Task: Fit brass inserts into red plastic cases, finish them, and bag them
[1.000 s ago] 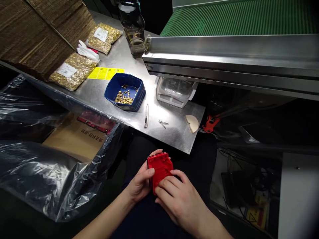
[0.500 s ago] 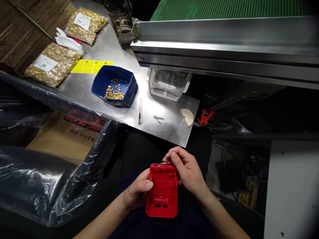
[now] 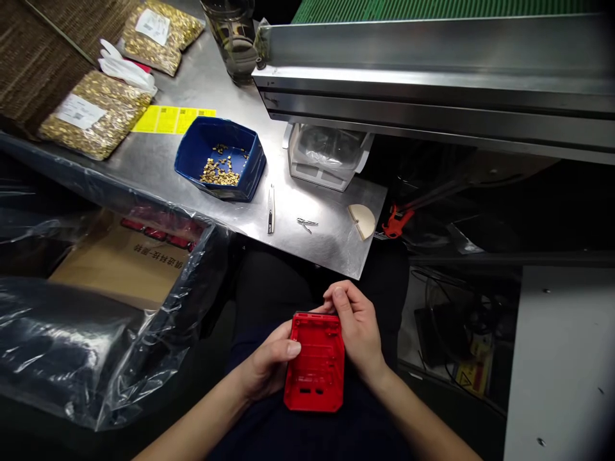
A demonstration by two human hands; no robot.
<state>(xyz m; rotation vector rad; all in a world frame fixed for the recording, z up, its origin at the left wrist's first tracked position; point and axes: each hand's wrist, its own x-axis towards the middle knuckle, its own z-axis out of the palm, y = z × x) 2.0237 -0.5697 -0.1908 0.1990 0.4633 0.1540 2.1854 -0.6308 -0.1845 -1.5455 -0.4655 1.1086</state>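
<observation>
An open red plastic housing point(image 3: 314, 365) is held above my lap, its hollow side facing up, with small cutouts near its lower end. My left hand point(image 3: 269, 362) grips its left side, thumb over the rim and the other fingers underneath. At the top right corner is my right hand point(image 3: 356, 326), its thumb and forefinger closed together beside the rim. What these fingers pinch, if anything, is hidden. On the metal table point(image 3: 327, 253) ahead lie a slim cutter knife point(image 3: 271, 210), a nail clipper point(image 3: 306, 224) and a pale half-round piece point(image 3: 362, 221).
A blue bin point(image 3: 250, 168) holds small brass parts; a white bin point(image 3: 321, 178) stands under the conveyor frame point(image 3: 432, 83). Bags of brass parts point(image 3: 96, 118), yellow labels point(image 3: 166, 120) and a clear jug point(image 3: 235, 48) are behind. Left is a plastic-lined box with cardboard point(image 3: 125, 262).
The view has shifted slightly, so the table sits a little higher in the picture. My right hand has turned slightly at the housing's top corner; my left keeps its grip.
</observation>
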